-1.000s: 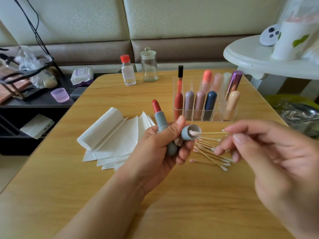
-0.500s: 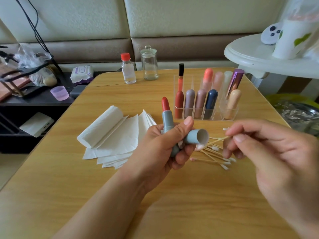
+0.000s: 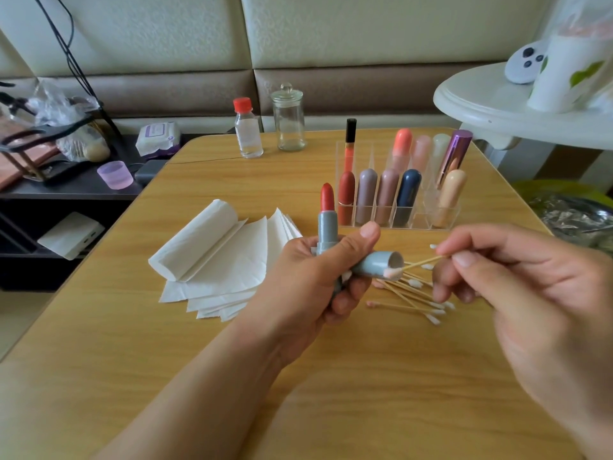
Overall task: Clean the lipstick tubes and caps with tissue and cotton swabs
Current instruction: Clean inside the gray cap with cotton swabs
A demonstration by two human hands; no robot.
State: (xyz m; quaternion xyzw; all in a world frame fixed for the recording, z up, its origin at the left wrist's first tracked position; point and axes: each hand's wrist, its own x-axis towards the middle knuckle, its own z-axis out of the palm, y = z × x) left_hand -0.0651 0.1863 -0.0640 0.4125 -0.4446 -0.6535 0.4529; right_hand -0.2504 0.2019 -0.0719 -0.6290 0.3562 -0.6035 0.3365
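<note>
The lipstick tube (image 3: pixel 327 231), grey-blue with its red bullet wound up, stands upright in the left hand (image 3: pixel 318 280), above the middle of the wooden counter (image 3: pixel 132 343). The same hand's fingers are curled round both the tube and its matching cap (image 3: pixel 378 264), which lies sideways with its open mouth facing right; the thumb presses across the tube. The right hand (image 3: pixel 517 287) pinches the wooden stick of a cotton swab (image 3: pixel 421 262) between thumb and fingers, and the swab's pink-stained tip touches the rim of the cap's mouth

Directly beneath the cap and swab, a loose heap of spare cotton swabs (image 3: pixel 414 297) lies on the counter, partly hidden by the right hand. To the left of the left hand, a fanned stack of white tissue (image 3: pixel 215 257) rests with its top sheet curled into a roll. Behind the hands stands a clear organiser (image 3: pixel 428 217) holding capped lipsticks in several colours; the raised red bullet overlaps its left end in the view. Further back, near the counter's far edge, a small bottle with a red cap (image 3: pixel 247 129) stands just beside an empty glass jar (image 3: pixel 288 119) with a lid. A white side table (image 3: pixel 491 107) sits at the right, and a dark shelf (image 3: pixel 66 190) with a lilac cup (image 3: pixel 115 174) at the left
</note>
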